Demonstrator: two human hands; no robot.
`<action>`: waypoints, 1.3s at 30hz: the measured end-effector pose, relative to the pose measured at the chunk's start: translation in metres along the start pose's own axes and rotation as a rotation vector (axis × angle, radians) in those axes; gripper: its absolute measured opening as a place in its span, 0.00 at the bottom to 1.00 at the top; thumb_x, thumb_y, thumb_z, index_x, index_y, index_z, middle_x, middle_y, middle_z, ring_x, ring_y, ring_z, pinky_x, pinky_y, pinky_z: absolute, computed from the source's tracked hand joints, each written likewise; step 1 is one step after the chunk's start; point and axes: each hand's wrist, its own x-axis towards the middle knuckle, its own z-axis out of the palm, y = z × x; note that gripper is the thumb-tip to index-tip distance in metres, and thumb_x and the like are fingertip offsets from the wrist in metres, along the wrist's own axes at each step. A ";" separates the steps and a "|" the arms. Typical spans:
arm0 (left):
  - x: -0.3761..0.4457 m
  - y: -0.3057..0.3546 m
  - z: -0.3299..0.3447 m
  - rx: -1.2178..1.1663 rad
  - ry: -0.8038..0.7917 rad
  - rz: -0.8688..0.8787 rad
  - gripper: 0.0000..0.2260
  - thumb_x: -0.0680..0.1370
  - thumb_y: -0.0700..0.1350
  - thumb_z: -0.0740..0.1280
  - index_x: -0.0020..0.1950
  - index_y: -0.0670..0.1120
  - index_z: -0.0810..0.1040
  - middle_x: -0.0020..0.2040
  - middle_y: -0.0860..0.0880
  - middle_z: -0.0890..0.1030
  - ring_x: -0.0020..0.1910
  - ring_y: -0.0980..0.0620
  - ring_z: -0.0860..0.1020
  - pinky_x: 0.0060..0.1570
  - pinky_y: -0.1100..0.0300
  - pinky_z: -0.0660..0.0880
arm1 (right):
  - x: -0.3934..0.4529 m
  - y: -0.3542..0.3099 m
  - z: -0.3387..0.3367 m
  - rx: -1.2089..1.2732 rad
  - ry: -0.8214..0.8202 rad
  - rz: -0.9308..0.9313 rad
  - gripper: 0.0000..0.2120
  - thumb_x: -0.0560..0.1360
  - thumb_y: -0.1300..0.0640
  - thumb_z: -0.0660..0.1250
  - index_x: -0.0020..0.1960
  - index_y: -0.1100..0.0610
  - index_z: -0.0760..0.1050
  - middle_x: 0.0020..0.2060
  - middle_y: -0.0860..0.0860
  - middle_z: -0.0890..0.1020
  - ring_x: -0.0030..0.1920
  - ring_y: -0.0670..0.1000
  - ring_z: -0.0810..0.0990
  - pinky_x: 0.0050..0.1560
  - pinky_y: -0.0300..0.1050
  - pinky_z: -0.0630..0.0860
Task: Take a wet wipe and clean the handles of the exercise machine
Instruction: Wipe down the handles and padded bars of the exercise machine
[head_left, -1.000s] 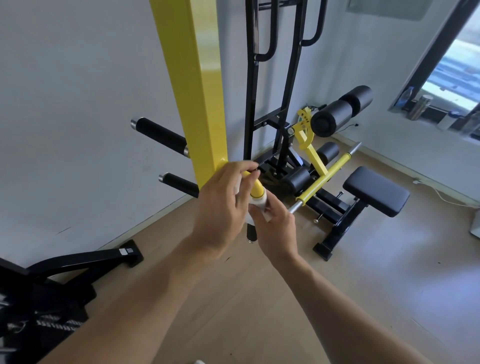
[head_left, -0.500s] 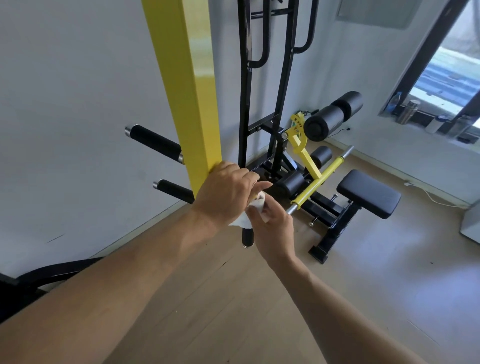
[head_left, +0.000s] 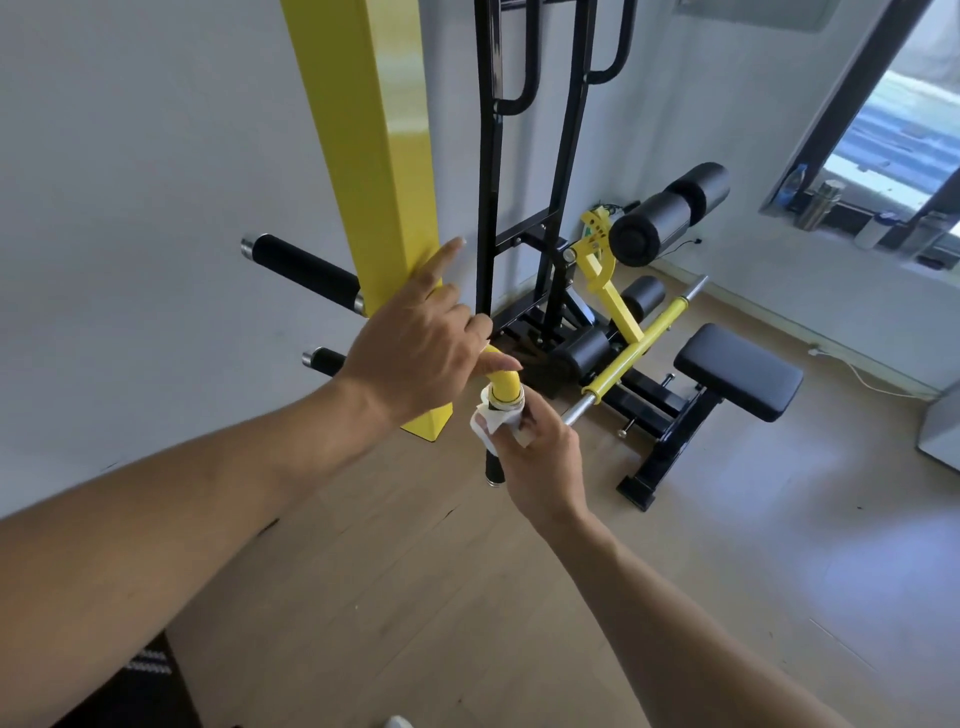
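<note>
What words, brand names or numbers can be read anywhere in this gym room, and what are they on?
None can be read.
Yellow upright post: plain paint, no lettering.
Yellow adjuster plate: a row of holes only; any marks are too small to tell.
Bottles on the window sill: labels too small and blurred.
Wet wipe in the right hand: blank.

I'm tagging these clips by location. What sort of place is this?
Probably a small home or private gym: a yellow-and-black machine with foam rollers, a padded seat and a wood-look floor beside a window.
</note>
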 end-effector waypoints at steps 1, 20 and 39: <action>-0.001 0.000 0.001 0.016 -0.013 0.027 0.33 0.83 0.66 0.45 0.40 0.41 0.73 0.30 0.44 0.75 0.33 0.40 0.75 0.77 0.41 0.50 | 0.000 0.001 0.001 0.005 -0.011 -0.005 0.15 0.74 0.58 0.73 0.59 0.47 0.81 0.44 0.39 0.84 0.47 0.43 0.81 0.47 0.43 0.79; 0.027 -0.019 -0.011 -0.001 -0.271 0.426 0.29 0.80 0.67 0.43 0.52 0.45 0.72 0.35 0.50 0.78 0.32 0.45 0.78 0.33 0.55 0.73 | -0.007 0.015 -0.008 -0.067 -0.138 0.072 0.04 0.75 0.54 0.71 0.46 0.47 0.77 0.36 0.49 0.81 0.33 0.46 0.77 0.35 0.48 0.75; -0.001 -0.017 -0.023 -0.369 0.056 0.479 0.23 0.83 0.38 0.50 0.79 0.39 0.59 0.73 0.40 0.72 0.71 0.43 0.73 0.68 0.44 0.72 | -0.003 0.000 -0.008 -0.037 -0.216 0.031 0.10 0.78 0.48 0.69 0.58 0.46 0.76 0.43 0.48 0.83 0.44 0.50 0.80 0.46 0.46 0.78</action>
